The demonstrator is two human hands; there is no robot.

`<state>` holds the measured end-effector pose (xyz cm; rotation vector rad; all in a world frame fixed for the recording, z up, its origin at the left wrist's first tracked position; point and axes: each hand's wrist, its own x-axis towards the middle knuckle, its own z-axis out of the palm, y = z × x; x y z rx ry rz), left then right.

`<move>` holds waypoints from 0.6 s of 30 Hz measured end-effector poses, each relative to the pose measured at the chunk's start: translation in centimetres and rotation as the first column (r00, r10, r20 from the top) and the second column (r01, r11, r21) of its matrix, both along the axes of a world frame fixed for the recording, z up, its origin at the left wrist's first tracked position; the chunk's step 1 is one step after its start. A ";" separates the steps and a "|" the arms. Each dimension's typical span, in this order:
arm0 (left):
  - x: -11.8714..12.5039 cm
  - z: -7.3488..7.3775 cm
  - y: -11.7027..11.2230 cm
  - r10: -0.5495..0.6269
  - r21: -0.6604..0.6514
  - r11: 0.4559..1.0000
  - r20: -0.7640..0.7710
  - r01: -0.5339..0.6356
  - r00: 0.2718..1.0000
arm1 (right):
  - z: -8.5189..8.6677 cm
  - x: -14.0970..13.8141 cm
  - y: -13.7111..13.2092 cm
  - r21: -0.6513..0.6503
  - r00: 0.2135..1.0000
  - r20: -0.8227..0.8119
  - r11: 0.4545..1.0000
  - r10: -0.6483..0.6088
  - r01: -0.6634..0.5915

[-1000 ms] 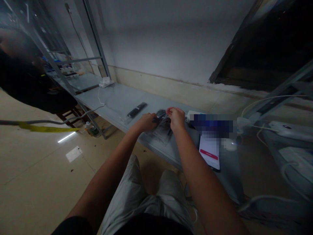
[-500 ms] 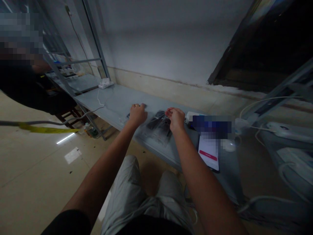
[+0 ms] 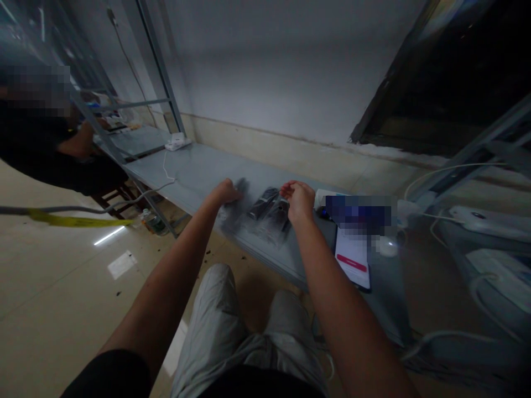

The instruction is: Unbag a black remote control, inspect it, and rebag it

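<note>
Room: dim, white wall (image 3: 265, 72) with a tan skirting strip, glossy tiled floor (image 3: 62, 287), metal shelving frame (image 3: 160, 66) far left, dark opening upper right. Another person in dark clothing (image 3: 45, 149) sits far left at the next bench, well apart.

Table (image 3: 199, 166): long, pale grey, runs along the wall. White power strip (image 3: 178, 142) at the far end with its cable trailing off the near edge. White sheet with a red bar (image 3: 354, 255) lies on the right part, a small white round thing (image 3: 389, 247) just beside it. More white cables and grey devices further right, blurred.

Containers: clear plastic bags (image 3: 269, 218) lie flat on the table between the hands, dark slim items (image 3: 265, 203) inside them. Cannot tell how many bags or what the items are, too dark and blurred.

Left hand (image 3: 227, 192): over the left edge of the bags, grip closed on a blurred dark piece (image 3: 240, 187); what it is cannot be made out.

Right hand (image 3: 298, 200): at the right edge of the bags, grip narrow, fingers curled with thumb and forefinger pinched. Touching the plastic, but whether it actually holds the bag edge I cannot tell.

Dark items sit between the two grips, nearer the right hand.
</note>
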<state>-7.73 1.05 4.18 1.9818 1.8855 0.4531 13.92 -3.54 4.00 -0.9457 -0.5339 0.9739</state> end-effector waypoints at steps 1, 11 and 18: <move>0.2 0.0 -0.1 0.050 -0.012 0.999 0.038 -0.050 0.998 | 0.1 0.0 0.0 -0.003 1.000 -0.004 1.000 0.009 -0.009; 6.5 0.0 -2.1 -0.183 0.683 0.703 -0.097 0.199 0.978 | 0.8 -0.6 -0.3 0.168 0.994 0.092 0.983 0.056 -0.071; 8.9 -0.4 -2.4 -0.168 0.699 0.687 -0.112 0.197 0.979 | 1.5 -0.6 -1.8 0.348 0.971 0.224 0.924 0.081 -0.158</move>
